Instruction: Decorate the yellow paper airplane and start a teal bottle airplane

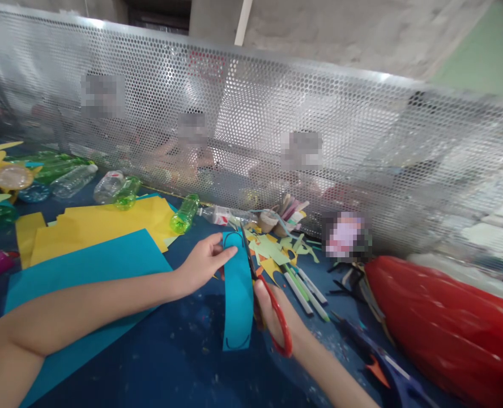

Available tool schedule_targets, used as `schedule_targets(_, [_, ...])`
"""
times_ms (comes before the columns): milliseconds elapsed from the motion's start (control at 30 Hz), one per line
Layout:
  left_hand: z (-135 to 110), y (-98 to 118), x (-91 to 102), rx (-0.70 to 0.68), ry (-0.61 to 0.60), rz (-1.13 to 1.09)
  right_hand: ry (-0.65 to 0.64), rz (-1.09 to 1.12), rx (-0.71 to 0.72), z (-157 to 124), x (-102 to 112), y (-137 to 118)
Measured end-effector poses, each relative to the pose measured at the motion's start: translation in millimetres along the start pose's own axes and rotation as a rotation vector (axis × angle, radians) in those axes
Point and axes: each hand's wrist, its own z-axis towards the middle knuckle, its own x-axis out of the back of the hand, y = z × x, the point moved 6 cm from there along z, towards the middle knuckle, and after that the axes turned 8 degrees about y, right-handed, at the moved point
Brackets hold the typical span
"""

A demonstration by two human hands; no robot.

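Note:
My left hand (203,262) pinches the upper left edge of a teal paper strip (237,294) marked with a black curved line. My right hand (277,317) grips red-handled scissors (268,300), whose blades run up along the strip's right edge. The strip hangs just above the dark blue table (170,357).
A large teal sheet (85,283) and yellow sheets (102,224) lie at left. Green and clear plastic bottles (183,214) line the back. Markers (305,289) and paper cut-outs (272,252) sit ahead, a red shiny object (438,323) at right. A perforated metal screen (277,141) stands behind, people beyond it.

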Motion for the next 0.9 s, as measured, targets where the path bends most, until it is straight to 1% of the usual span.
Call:
schedule_targets(167, [-0.5, -0.6, 0.1, 0.016, 0.011, -0.007, 0.015, 0.017, -0.011, -0.3, -0.3, 0.8])
schedule_targets(600, [-0.6, -1.5, -0.4, 0.01, -0.001, 0.002, 0.033, -0.051, -0.037, -1.4, 0.5, 3.4])
schedule_targets(900, [-0.9, -1.6, 0.5, 0.012, 0.0, 0.016, 0.039, -0.014, -0.085, -2.1, -0.4, 5.7])
